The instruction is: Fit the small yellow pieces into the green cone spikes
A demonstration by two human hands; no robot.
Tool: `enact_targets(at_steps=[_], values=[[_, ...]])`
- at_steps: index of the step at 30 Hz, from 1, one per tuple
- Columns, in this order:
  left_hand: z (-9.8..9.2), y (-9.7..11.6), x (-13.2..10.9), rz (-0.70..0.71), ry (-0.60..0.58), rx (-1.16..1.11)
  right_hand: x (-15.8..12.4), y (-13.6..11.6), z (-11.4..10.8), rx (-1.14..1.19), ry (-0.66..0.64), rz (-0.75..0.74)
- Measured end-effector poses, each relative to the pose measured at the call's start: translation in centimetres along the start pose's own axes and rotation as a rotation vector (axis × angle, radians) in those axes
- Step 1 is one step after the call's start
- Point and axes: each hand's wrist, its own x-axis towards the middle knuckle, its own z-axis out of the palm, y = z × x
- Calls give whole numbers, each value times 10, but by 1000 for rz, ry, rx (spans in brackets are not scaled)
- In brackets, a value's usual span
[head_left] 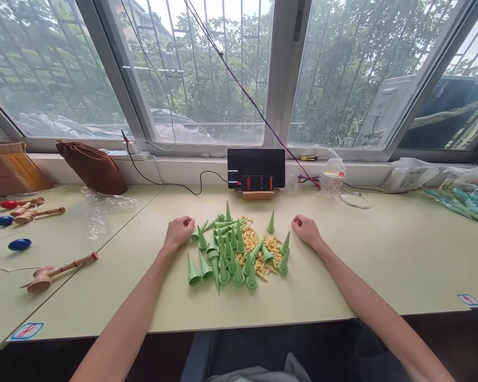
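A pile of green plastic cone-shaped nozzles [238, 276] lies on the table between my hands, some upright and others on their sides. Small yellowish pegs [255, 241] are heaped among the cones, mostly at the pile's right side. My left hand [180, 232] rests loosely curled on the table, just left of the cones and closest to one lying on its side. On the other side, my right hand [306, 230] is curled on the tabletop, apart from the nearest upright cone [271, 222]. I see nothing held in either hand.
Behind the pile, a phone [257, 183] showing a timer leans against a dark tablet [256, 159]. Kendama toys [43, 276] and blue balls [19, 244] lie at left, beside a brown pouch [93, 167]. Plastic bags [466, 196] sit at far right. A cable [163, 183] crosses the back.
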Motion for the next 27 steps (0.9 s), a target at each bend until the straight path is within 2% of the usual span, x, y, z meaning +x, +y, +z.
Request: enact_targets(at_steps=[27], values=[[2, -3, 0, 31, -24, 32, 3, 1, 2, 46, 1, 36]])
